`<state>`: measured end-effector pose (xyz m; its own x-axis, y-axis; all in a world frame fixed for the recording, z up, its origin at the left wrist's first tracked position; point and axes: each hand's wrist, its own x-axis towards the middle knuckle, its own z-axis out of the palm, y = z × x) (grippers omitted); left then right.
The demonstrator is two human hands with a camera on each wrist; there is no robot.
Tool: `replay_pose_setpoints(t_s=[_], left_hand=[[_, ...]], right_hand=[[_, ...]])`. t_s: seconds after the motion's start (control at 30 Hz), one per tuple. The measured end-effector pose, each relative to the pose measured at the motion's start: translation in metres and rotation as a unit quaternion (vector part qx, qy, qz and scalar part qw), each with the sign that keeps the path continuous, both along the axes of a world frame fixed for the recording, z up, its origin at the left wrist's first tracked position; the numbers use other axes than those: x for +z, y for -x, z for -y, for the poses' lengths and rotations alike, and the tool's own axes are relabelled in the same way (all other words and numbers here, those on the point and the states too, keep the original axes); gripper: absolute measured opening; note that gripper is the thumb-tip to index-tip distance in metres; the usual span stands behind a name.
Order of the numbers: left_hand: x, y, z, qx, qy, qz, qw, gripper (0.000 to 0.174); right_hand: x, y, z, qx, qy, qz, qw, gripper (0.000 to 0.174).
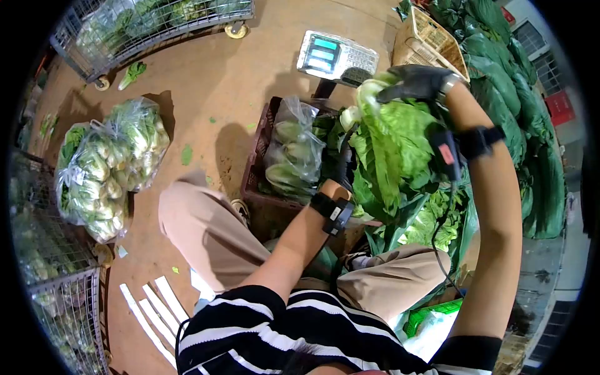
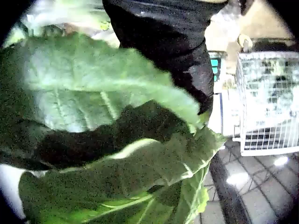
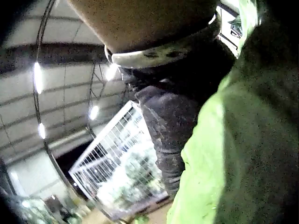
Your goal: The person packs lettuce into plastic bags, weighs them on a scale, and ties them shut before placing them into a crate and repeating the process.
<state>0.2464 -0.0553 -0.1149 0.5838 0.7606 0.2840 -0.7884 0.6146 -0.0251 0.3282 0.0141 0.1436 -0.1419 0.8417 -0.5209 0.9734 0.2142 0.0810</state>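
Leafy lettuce point(image 1: 400, 140), held up by the right edge of the maroon crate point(image 1: 251, 175). Right hand point(image 1: 415, 83), gloved, grips its base; left hand point(image 1: 342, 159), fingers hidden, state indeterminable. Apparent step: handling; steady support called for.

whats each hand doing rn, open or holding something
Left hand: fingers not clearly visible, can't tell.
Right hand: closed, holding the lettuce near its base.

Green leaf point(image 3: 205, 163) beside a dark glove point(image 3: 170, 128)
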Motion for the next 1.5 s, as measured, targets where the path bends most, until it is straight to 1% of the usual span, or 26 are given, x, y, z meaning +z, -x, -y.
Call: replay_pose_setpoints(t_s=[0.03,0.1,0.2,0.3,0.33,0.4,0.5,0.53,0.57,0.6,0.63,0.67,0.77,0.83,0.9,0.97,1.03,1.1,1.17,1.2,1.27,1.3,1.37,1.4,1.47,1.5], left_hand=[[-0.008,0.004,0.002,0.009,0.044,-0.005,0.999,0.041],[-0.017,0.020,0.011,0.000,0.112,-0.020,0.994,0.042],[-0.017,0.063,0.023,-0.022,0.167,-0.016,0.986,0.045],[-0.013,0.116,0.030,-0.025,0.209,-0.024,0.977,0.048],[-0.017,0.127,0.029,-0.019,0.221,-0.034,0.975,0.049],[-0.039,0.137,0.019,0.009,0.256,-0.081,0.963,0.051],[0.004,0.163,0.010,0.058,0.266,-0.171,0.947,0.051],[-0.030,0.154,0.010,0.135,0.294,-0.358,0.876,0.047],[-0.079,0.141,0.018,0.138,0.300,-0.361,0.872,0.047],[-0.132,0.124,0.026,0.196,0.175,-0.597,0.758,0.041],[-0.159,0.113,0.026,0.232,0.034,-0.781,0.579,0.036],[-0.141,0.114,0.024,0.317,0.089,-0.674,0.661,0.030],[-0.123,0.113,0.020,0.259,0.155,-0.631,0.715,0.030],[-0.109,0.119,0.017,0.229,0.137,-0.645,0.716,0.029],[-0.116,0.117,0.019,0.270,0.130,-0.691,0.658,0.029],[-0.105,0.124,0.017,0.233,0.114,-0.701,0.664,0.031],[-0.103,0.139,0.012,0.198,0.099,-0.716,0.663,0.033],[-0.103,0.157,0.007,0.275,-0.063,-0.723,0.631,0.035],[-0.044,0.205,-0.003,0.167,-0.278,-0.833,0.449,0.039],[-0.025,0.218,-0.008,0.163,-0.284,-0.834,0.443,0.039],[-0.002,0.231,-0.023,0.098,-0.119,-0.847,0.508,0.044],[-0.007,0.222,-0.030,0.100,-0.123,-0.850,0.503,0.044],[-0.037,0.198,-0.045,0.282,-0.226,-0.886,0.291,0.033],[-0.051,0.196,-0.048,0.284,-0.231,-0.884,0.289,0.033],[-0.071,0.190,-0.058,0.296,-0.313,-0.896,0.114,0.027],[-0.074,0.191,-0.063,0.299,-0.317,-0.893,0.114,0.027]], right_hand=[[-0.017,0.009,-0.032,0.006,0.098,0.046,0.994,0.079],[-0.048,0.033,-0.057,-0.055,0.162,0.074,0.983,0.071],[-0.081,0.075,-0.070,0.011,0.279,0.000,0.960,0.077],[-0.157,0.091,-0.086,0.100,0.242,0.040,0.964,0.084],[-0.150,0.112,-0.085,0.098,0.261,0.024,0.960,0.086],[-0.177,0.123,-0.102,0.073,0.284,-0.115,0.949,0.081],[-0.202,0.124,-0.108,0.081,0.320,-0.288,0.899,0.082],[-0.209,0.124,-0.112,0.086,0.320,-0.360,0.872,0.084],[-0.221,0.115,-0.111,0.080,0.281,-0.307,0.906,0.087],[-0.236,0.104,-0.106,0.132,0.257,-0.353,0.890,0.086],[-0.252,0.092,-0.104,0.182,0.229,-0.398,0.869,0.085],[-0.270,0.082,-0.104,0.241,0.167,-0.363,0.884,0.084],[-0.269,0.079,-0.105,0.288,0.137,-0.244,0.916,0.082],[-0.276,0.073,-0.100,0.322,0.086,-0.235,0.913,0.081],[-0.292,0.066,-0.075,0.253,0.138,-0.279,0.916,0.079],[-0.289,0.070,-0.044,0.189,0.107,-0.320,0.922,0.085],[-0.278,0.082,-0.016,0.154,-0.071,-0.191,0.967,0.094],[-0.276,0.087,-0.007,0.117,-0.053,-0.170,0.977,0.103],[-0.290,0.075,0.000,0.106,-0.107,-0.234,0.961,0.106],[-0.290,0.073,0.004,0.103,-0.118,-0.239,0.958,0.106],[-0.289,0.074,0.008,0.099,-0.128,-0.232,0.959,0.106],[-0.288,0.075,0.010,0.098,-0.135,-0.221,0.961,0.105],[-0.283,0.079,0.015,0.095,-0.146,-0.229,0.958,0.106],[-0.280,0.080,0.020,0.092,-0.150,-0.203,0.963,0.105],[-0.282,0.078,0.022,0.099,-0.164,-0.175,0.966,0.105],[-0.289,0.074,0.023,0.106,-0.167,-0.175,0.964,0.104]])
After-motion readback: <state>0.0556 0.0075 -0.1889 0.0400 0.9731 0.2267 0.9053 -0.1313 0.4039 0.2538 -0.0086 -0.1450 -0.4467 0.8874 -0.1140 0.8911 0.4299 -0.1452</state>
